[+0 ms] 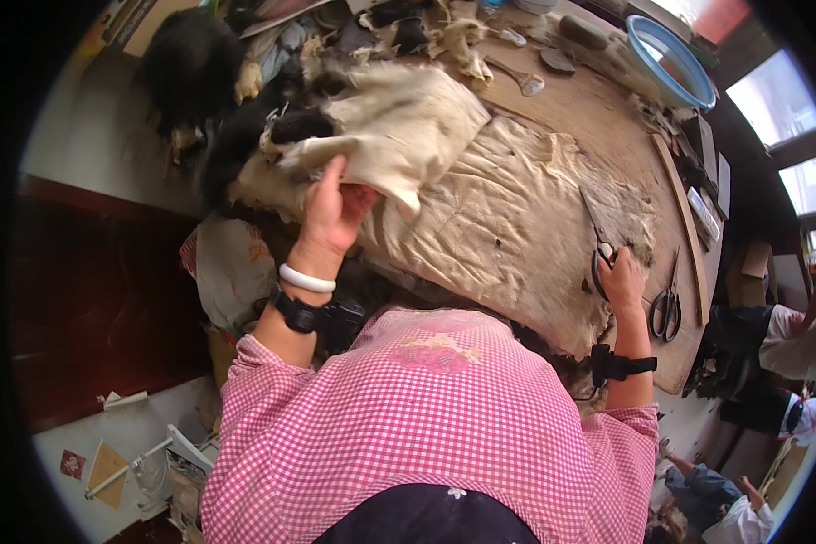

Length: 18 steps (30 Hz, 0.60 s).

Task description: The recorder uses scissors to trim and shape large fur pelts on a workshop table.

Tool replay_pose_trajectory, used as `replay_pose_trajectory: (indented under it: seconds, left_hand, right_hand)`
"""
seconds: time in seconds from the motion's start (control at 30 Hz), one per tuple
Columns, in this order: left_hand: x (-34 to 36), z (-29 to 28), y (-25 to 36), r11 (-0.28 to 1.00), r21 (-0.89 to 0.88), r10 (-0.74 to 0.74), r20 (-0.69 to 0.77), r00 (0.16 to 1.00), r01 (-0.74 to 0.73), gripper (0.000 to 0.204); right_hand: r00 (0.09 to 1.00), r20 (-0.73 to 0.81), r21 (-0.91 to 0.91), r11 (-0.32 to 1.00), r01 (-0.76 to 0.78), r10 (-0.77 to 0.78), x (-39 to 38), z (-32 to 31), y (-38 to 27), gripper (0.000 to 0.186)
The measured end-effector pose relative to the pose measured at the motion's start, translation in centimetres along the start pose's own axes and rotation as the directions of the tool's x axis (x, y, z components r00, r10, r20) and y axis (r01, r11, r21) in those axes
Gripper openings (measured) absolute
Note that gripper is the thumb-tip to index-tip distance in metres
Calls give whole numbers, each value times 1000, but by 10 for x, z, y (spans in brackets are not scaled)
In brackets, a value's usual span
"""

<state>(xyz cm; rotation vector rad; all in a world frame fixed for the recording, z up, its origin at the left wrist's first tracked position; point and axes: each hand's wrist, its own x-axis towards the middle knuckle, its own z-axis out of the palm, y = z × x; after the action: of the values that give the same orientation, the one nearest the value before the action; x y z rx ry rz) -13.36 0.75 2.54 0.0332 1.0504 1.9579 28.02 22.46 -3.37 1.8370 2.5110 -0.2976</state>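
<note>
Pink checked shirt (pixel 426 426) below hands; spare scissors (pixel 667 308) beside hide (pixel 508 227).

A fur or hide workshop: a worn wooden tabletop (pixel 607 118) carries spread pelts (pixel 508 218), fur scraps (pixel 453 36), scissors (pixel 668 304) and a blue basin (pixel 669 62).

The left hand (pixel 331 208) grips a folded-back flap of pale hide (pixel 508 218) spread on the wooden table (pixel 607 118). The right hand (pixel 622 276) holds scissors (pixel 600 258) at the hide's edge. A second pair of shears (pixel 668 304) lies just beside it, a blue basin (pixel 671 59) well apart.
</note>
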Motion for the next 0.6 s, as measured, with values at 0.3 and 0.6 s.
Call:
replay_pose_trajectory:
  seconds: [0.3, 0.6]
  left_hand:
    - [-64, 55, 1, 962, 272, -93, 276, 957, 15, 38]
    - [-92, 96, 22, 956, 248, -15, 581, 814, -160, 34]
  right_hand:
    - [791, -122, 672, 537, 510, -599, -21, -69, -143, 54]
    - [691, -316, 923, -43, 382, -650, -15, -75, -212, 46]
